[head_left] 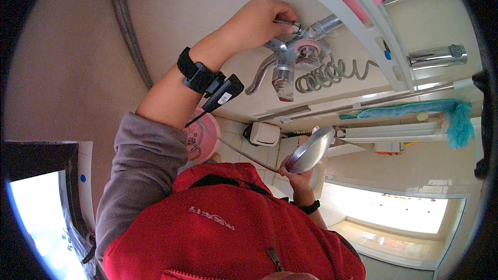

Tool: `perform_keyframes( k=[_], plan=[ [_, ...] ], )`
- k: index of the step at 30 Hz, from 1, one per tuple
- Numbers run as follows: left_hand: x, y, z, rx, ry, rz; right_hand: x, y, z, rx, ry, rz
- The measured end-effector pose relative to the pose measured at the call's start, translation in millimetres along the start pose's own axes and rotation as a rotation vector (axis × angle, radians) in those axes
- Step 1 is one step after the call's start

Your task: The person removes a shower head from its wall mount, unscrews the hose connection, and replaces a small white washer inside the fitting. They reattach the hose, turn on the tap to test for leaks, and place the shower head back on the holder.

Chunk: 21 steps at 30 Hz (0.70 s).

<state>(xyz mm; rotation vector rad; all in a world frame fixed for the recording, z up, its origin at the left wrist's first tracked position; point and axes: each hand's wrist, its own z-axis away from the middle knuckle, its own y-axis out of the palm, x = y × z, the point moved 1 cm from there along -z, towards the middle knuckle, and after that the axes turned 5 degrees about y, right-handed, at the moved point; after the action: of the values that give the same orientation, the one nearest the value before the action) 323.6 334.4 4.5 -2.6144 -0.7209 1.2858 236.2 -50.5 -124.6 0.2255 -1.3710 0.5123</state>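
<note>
The left hand's (265, 19) fingers pinch a small metal part (296, 27) at the top of the shiny tap (283, 62) on the wall. The right hand (299, 179) is lower, with its fingers closed on a round silver thing (309, 151). A curly grey hose (311, 82) is beside the tap. A pink tub (211, 136) sits on the floor (247, 147).

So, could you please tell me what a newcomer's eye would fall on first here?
Probably the bright red garment, filling the lower middle. Next, the left hand near the top centre, gripping part of the metal tap. Then the shiny, round-faced object held in the right hand, right of centre.
</note>
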Motion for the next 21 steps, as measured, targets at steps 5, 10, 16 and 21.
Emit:
perform_keyframes(
  k=[5,10,16,21],
  plan=[
    [-4,-6,-2,0.022,0.075,-0.078,-2,3,-2,-0.019,0.014,0.078],
    [-8,8,-5,-0.017,0.147,-0.131,9,3,5,-0.041,-0.023,0.061],
    [0,24,-8,-0.032,0.098,-0.002,44,1,-18,0.317,-0.111,-0.436],
    [-4,40,-15,-0.021,0.014,0.021,71,-13,-27,0.505,-0.144,-0.630]
  ],
)
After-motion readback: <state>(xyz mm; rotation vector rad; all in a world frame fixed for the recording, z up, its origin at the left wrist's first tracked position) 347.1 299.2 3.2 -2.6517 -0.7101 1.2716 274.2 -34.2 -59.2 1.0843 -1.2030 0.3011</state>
